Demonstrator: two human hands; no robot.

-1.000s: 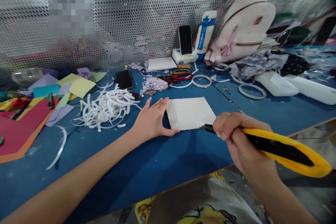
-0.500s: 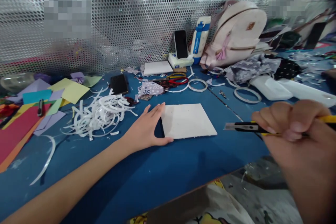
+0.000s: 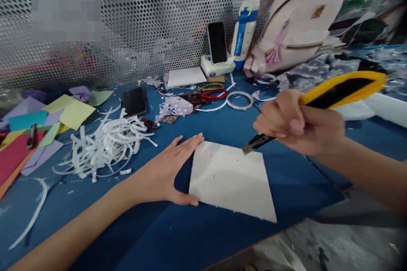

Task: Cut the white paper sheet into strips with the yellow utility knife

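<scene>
A whitish square of cardboard [image 3: 233,182] lies flat on the blue table, turned at a slant to me. My left hand [image 3: 165,173] rests at its left side with thumb and fingers spread, the fingertips at the upper left corner and the thumb at the lower left one. In my right hand [image 3: 295,123] is a yellow and black utility knife [image 3: 343,89], gripped in a closed fist. Its blade is out and points down at the far edge of the cardboard, near the upper right; whether it touches I cannot tell.
A heap of white paper strips [image 3: 104,146] and coloured paper sheets [image 3: 76,110] lie left. Behind are a black phone [image 3: 135,101], red-handled scissors [image 3: 218,94], a tape roll [image 3: 240,100], a propped phone [image 3: 217,42], a bottle [image 3: 244,34] and a backpack [image 3: 295,25].
My right hand has moved left and tilted the knife, bringing its blade down to the cardboard. The cardboard has turned clockwise, with my left hand still at its left side. The view has shifted.
</scene>
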